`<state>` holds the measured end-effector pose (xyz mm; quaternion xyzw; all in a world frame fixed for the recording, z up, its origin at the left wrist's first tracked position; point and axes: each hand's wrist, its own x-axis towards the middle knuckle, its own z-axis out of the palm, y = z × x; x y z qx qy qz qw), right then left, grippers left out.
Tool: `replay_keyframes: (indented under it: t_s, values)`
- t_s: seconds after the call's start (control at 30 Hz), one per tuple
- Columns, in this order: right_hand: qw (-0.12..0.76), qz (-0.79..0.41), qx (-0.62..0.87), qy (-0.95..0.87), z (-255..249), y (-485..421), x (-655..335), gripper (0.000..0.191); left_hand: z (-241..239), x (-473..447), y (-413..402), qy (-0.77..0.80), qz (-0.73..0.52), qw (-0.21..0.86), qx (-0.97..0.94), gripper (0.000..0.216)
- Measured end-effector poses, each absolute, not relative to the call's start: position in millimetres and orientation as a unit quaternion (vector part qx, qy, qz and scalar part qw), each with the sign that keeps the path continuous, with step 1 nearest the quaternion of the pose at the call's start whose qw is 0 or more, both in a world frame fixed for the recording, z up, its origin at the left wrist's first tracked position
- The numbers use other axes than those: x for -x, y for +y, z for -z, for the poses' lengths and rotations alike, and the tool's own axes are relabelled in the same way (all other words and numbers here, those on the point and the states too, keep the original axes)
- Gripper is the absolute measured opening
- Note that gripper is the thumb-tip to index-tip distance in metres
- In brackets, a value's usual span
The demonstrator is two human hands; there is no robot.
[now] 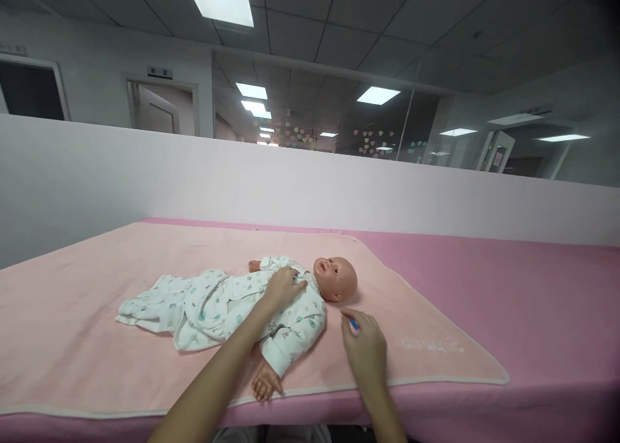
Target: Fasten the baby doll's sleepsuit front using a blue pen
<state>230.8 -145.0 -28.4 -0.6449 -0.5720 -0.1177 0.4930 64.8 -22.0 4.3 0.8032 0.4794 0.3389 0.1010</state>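
A baby doll (pixel 335 280) lies on its back, its head to the right, in white patterned baby clothes (pixel 208 307). My left hand (pixel 281 289) rests on the doll's chest near the collar. Its fingers are closed on the front of the clothes, and the fingertips are partly hidden. Just below the doll's head, my right hand (pixel 364 346) is closed around a small blue stick-like thing (pixel 354 324). Only a short piece of that thing shows, so its kind cannot be made out. The right hand is apart from the doll.
Under the doll is a peach blanket (pixel 87 339) with pale edging, spread over a pink table cover (pixel 542 314). A low white partition (pixel 310 185) stands behind. Beyond it are glass panes with heart stickers and an open door (pixel 157 110).
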Motion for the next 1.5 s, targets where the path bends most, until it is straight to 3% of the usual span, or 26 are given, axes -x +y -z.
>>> replay_keyframes:
  t_s: [0.13, 0.27, 0.63, 0.9, 1.1, 1.5]
  values:
    - [0.447, 0.086, 0.596, -0.661, -1.7, -90.6, -184.4, 0.019, -5.2, -61.4, -22.1, 0.448, -0.368, 0.126, -0.805, 0.031]
    - [0.408, 0.078, 0.602, -0.682, 0.7, -44.9, -170.9, 0.02, -3.2, -56.1, -23.6, 0.408, -0.375, 0.154, -0.818, 0.026]
    - [0.52, 0.029, 0.493, -0.697, 19.9, -41.1, -181.8, 0.031, 3.8, -58.4, -32.1, 0.441, -0.36, 0.065, -0.82, 0.029]
    - [0.564, 0.029, 0.491, -0.664, 25.1, -39.6, -179.1, 0.024, 8.9, -57.0, -24.7, 0.45, -0.371, 0.082, -0.808, 0.025]
    - [0.561, 0.037, 0.484, -0.671, 25.6, -40.6, -178.8, 0.022, 7.6, -56.4, -25.9, 0.443, -0.381, 0.101, -0.805, 0.025]
    - [0.559, 0.04, 0.499, -0.662, 28.1, -32.0, -180.4, 0.023, 6.8, -60.1, -21.7, 0.479, -0.33, 0.028, -0.813, 0.025]
